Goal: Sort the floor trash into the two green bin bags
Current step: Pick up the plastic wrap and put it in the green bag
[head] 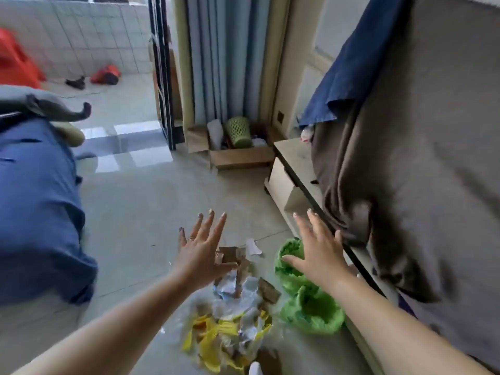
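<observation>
Both hands reach forward over the floor, empty, palms down: the left hand (198,254) has its fingers spread wide, with a ring on one finger, and the right hand (316,249) has its fingers held loosely apart, above the far green bag (288,262). A second green bag (313,311) sits just nearer, both against the base of a bed (286,190) draped in a grey blanket (419,158). The trash (235,299) lies in a heap on the tiled floor (140,212) between the forearms, just left of the bags: brown cardboard scraps, crumpled white paper, clear plastic and yellow mesh. A white scrap (253,247) lies apart beyond it. No writing is legible; the view is motion-blurred
</observation>
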`<move>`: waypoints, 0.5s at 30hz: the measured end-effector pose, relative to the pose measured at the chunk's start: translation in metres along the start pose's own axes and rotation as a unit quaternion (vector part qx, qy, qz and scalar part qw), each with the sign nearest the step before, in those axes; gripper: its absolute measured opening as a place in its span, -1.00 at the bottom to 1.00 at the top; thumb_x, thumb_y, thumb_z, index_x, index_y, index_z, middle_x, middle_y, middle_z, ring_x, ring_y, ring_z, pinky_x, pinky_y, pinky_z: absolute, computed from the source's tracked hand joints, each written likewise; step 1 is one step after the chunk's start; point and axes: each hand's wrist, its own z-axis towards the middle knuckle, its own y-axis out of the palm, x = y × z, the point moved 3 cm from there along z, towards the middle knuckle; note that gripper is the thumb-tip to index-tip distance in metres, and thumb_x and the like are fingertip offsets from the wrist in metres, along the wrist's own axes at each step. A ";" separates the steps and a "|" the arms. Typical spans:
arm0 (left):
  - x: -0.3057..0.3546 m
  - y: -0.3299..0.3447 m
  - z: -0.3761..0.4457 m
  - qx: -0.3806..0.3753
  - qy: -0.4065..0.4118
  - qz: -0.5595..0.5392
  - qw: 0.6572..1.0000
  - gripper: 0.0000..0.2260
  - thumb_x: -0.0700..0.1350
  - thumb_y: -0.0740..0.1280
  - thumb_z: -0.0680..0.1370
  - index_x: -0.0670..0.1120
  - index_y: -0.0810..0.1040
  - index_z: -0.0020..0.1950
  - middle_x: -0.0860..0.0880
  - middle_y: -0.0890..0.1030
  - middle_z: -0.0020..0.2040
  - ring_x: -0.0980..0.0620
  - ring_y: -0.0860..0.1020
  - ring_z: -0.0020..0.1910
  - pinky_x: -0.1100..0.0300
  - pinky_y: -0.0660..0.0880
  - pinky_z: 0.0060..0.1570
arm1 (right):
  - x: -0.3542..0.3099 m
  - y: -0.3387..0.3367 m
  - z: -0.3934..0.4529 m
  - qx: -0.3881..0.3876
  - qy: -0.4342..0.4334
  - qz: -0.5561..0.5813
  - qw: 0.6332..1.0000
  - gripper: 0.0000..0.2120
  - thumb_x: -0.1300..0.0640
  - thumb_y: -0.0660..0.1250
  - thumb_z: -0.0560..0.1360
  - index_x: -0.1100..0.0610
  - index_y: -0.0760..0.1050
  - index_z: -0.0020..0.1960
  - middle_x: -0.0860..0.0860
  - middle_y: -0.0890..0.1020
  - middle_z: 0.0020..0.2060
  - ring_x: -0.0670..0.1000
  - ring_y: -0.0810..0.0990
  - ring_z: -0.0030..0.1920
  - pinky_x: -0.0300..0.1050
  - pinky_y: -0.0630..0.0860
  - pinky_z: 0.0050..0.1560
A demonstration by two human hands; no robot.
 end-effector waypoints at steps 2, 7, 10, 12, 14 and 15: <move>-0.010 0.005 -0.001 -0.009 -0.034 -0.010 0.999 0.01 0.38 0.30 0.35 0.20 -0.50 0.37 0.06 -0.34 0.50 -0.03 -0.25 0.53 -0.19 -0.19 0.46 | -0.005 0.008 0.016 -0.025 -0.009 -0.002 1.000 -0.09 -0.30 0.27 0.41 -0.08 -0.22 0.52 0.05 -0.15 0.54 0.05 -0.13 0.54 0.27 -0.05 0.45; -0.025 0.019 -0.007 0.001 -0.121 -0.033 0.992 0.01 0.42 0.25 0.34 0.18 -0.44 0.44 0.06 -0.34 0.51 -0.02 -0.25 0.53 -0.18 -0.15 0.47 | -0.015 0.025 0.050 -0.055 -0.053 0.006 0.997 -0.09 -0.31 0.26 0.41 -0.10 -0.24 0.52 0.03 -0.18 0.54 0.05 -0.12 0.54 0.26 -0.08 0.47; -0.024 0.030 -0.012 0.005 -0.172 -0.047 0.984 0.01 0.39 0.27 0.36 0.19 -0.48 0.40 0.04 -0.31 0.53 -0.01 -0.25 0.53 -0.16 -0.15 0.46 | -0.012 0.034 0.068 -0.073 -0.087 0.018 0.993 -0.11 -0.31 0.25 0.42 -0.11 -0.23 0.52 0.01 -0.17 0.54 0.03 -0.12 0.54 0.23 -0.11 0.48; -0.017 0.040 -0.012 0.002 -0.202 -0.056 0.978 0.01 0.38 0.28 0.37 0.17 -0.49 0.38 0.04 -0.30 0.54 -0.02 -0.25 0.53 -0.15 -0.16 0.46 | -0.006 0.044 0.079 -0.087 -0.107 0.034 0.990 -0.11 -0.29 0.26 0.42 -0.11 -0.22 0.52 0.00 -0.18 0.54 0.02 -0.11 0.54 0.23 -0.10 0.48; -0.007 0.055 -0.014 0.001 -0.234 -0.060 0.970 0.02 0.38 0.29 0.37 0.13 -0.48 0.39 0.03 -0.27 0.55 -0.03 -0.23 0.54 -0.15 -0.16 0.46 | 0.007 0.059 0.088 -0.105 -0.121 0.050 0.986 -0.11 -0.27 0.28 0.42 -0.11 -0.19 0.52 -0.02 -0.16 0.54 0.03 -0.09 0.54 0.22 -0.10 0.49; -0.001 0.065 -0.015 0.003 -0.249 -0.065 0.966 0.02 0.37 0.29 0.37 0.12 -0.46 0.40 0.03 -0.25 0.55 -0.03 -0.22 0.54 -0.15 -0.16 0.47 | 0.015 0.069 0.090 -0.114 -0.128 0.054 0.984 -0.11 -0.27 0.29 0.42 -0.10 -0.17 0.53 -0.02 -0.14 0.54 0.03 -0.07 0.54 0.23 -0.10 0.49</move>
